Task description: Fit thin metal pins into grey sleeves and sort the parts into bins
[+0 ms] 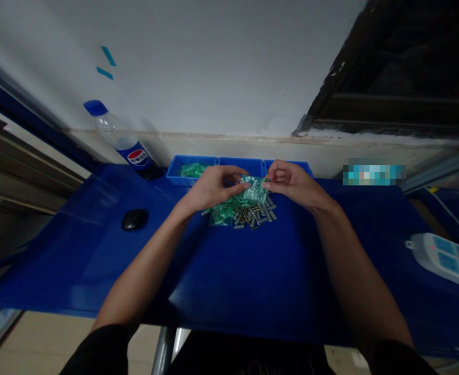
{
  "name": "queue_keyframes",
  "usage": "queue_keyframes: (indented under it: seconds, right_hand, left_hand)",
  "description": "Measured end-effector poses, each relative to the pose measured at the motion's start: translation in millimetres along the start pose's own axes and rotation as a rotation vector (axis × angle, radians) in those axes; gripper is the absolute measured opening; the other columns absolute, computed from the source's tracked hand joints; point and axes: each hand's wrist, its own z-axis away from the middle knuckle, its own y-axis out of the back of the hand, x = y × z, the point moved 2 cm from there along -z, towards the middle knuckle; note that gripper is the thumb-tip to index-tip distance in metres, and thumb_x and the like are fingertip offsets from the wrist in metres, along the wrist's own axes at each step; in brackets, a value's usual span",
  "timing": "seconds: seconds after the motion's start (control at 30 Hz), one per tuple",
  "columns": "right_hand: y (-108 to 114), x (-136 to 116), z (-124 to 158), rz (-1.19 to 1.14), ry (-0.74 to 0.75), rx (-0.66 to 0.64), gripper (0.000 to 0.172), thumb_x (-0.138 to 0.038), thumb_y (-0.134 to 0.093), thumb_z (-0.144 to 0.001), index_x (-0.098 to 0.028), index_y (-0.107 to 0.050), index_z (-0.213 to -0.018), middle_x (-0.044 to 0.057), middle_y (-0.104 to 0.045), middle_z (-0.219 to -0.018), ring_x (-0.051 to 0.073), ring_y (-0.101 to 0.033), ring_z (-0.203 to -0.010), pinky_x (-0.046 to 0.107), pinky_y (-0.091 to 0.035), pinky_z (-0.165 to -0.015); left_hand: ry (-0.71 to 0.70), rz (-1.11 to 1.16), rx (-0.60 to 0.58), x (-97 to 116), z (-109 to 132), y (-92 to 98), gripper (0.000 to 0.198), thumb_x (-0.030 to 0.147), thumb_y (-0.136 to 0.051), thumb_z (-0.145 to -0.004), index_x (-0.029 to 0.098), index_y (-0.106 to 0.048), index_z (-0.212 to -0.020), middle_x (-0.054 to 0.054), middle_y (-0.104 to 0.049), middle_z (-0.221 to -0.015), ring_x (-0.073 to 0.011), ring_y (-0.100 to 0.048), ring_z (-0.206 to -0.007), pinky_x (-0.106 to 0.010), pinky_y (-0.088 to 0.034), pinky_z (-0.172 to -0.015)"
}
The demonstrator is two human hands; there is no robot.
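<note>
Between my two hands is a small clear plastic bag [256, 190] with a greenish tint, held up above the blue table. My left hand [217, 185] pinches its left side between thumb and fingers. At the bag's upper right edge, the fingertips of my right hand [287, 179] are closed on it, the other fingers curled. Below lies a pile of more green-tinted bags [222, 213], partly hidden by my left hand. Beside them are loose metal screws or pins [247, 216] and several grey cylindrical pieces [269, 209]; their exact kind is too small to tell.
Three blue bins [192, 180] stand against the wall; the left one holds green pieces. A Pepsi bottle [135, 156] and a black mouse [134, 220] are to the left. A white power strip [446, 255] lies at right, near a blurred-out packet [373, 175].
</note>
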Motion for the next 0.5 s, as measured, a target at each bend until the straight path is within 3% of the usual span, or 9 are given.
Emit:
queue_keyframes:
  seconds: [0.13,0.27,0.4,0.5]
  right_hand:
    - [-3,-5,-1,-0.034,0.013,0.030,0.041,-0.044,-0.091,-0.070,-0.024,-0.057,-0.081,-0.001,-0.064,-0.082,0.016,-0.060,-0.075,0.035,-0.053,-0.074]
    - [-7,-1,-5,-0.055,-0.035,0.028,0.046,-0.051,-0.091,-0.070,-0.026,-0.054,-0.082,-0.001,-0.067,-0.078,0.018,-0.064,-0.074,0.035,-0.054,-0.071]
    - [-13,16,-8,0.009,-0.058,0.020,0.038,-0.058,-0.074,-0.088,-0.026,-0.056,-0.086,0.005,-0.075,-0.080,0.020,-0.069,-0.073,0.037,-0.053,-0.068]
    - [-21,29,-8,0.259,-0.031,0.026,0.031,-0.052,-0.069,-0.094,-0.025,-0.056,-0.085,0.005,-0.074,-0.077,0.019,-0.067,-0.067,0.036,-0.048,-0.063]
  left_hand:
    - [0.018,0.192,-0.013,1,0,-5.8,0.036,0.037,-0.078,-0.086,0.014,-0.073,-0.113,-0.003,-0.073,-0.076,-0.0136,-0.065,-0.064,-0.026,-0.053,-0.060]
    - [0.037,0.219,-0.001,2,1,-3.4,0.032,0.037,-0.080,-0.082,0.015,-0.072,-0.105,-0.001,-0.068,-0.069,-0.0126,-0.061,-0.060,-0.026,-0.050,-0.057]
    - [0.022,-0.008,0.084,2,2,10.1,0.027,0.035,-0.076,-0.083,0.015,-0.073,-0.102,-0.005,-0.074,-0.077,-0.0168,-0.066,-0.066,-0.028,-0.052,-0.062]
    - [0.048,-0.349,0.276,-4,5,27.0,0.016,0.026,-0.071,-0.086,0.018,-0.074,-0.099,-0.008,-0.078,-0.087,-0.0219,-0.071,-0.077,-0.033,-0.054,-0.073]
